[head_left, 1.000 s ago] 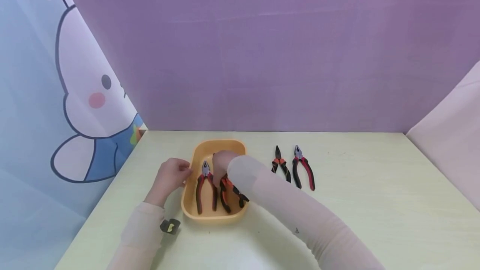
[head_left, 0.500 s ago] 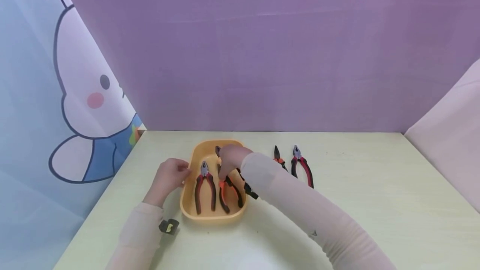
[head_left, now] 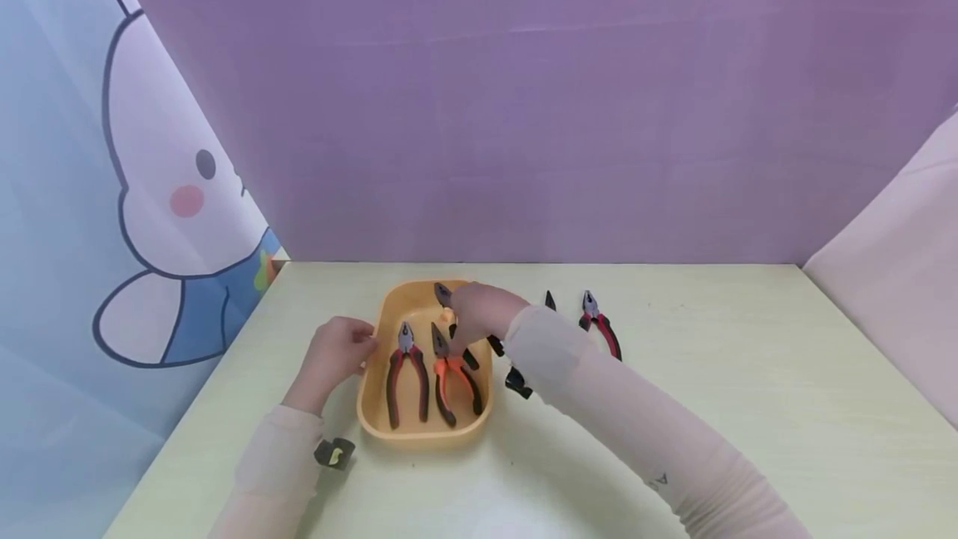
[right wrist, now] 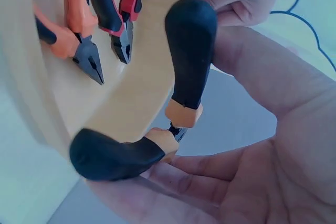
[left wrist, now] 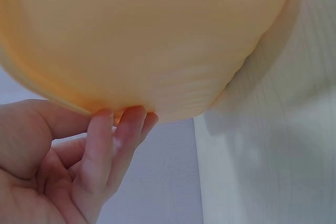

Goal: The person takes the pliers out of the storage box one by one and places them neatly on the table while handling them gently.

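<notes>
While the table (head_left: 718,389) lies under both hands, the tray (head_left: 422,438) stands on it between them, reaching below the right one. The left hand (head_left: 335,349) pinches its rim, probably so that it does not slide. The right hand (head_left: 485,314) grips the held pliers (right wrist: 191,53) by their handles, perhaps for better control; their long axis slants, jaws pointing away from the person and leftward. Inside lie the red pliers (head_left: 407,349), nearer the left hand, and the orange pliers (head_left: 442,365), nearer the right, both pointing away.
</notes>
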